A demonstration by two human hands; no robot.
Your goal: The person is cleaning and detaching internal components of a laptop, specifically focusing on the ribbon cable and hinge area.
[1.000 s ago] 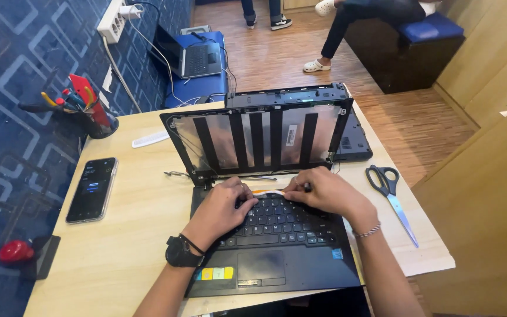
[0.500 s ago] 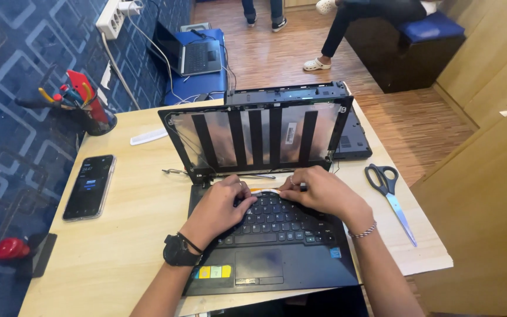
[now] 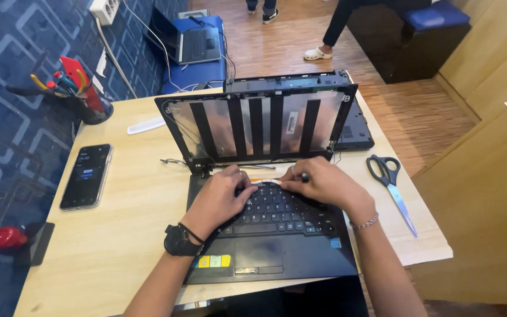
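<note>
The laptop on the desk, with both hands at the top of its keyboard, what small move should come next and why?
Probably keep working the thin tool in the right hand along the top edge of the keyboard, while the left hand steadies that edge. Both hands meet at the hinge line of the laptop, whose lid has no screen panel.

Even, fairly bright indoor light, soft, apparently from above. Pale wooden desk [image 3: 118, 235] well lit; short soft shadows under left hand [image 3: 221, 196] and right hand [image 3: 324, 183]. Dull sheen on bare silver lid panel of black open laptop [image 3: 259, 126]. Dark blue patterned wall [image 3: 7, 117] dimmer. Wide-angle bending at edges. Focus sharp centrally, softer at far floor.
</note>
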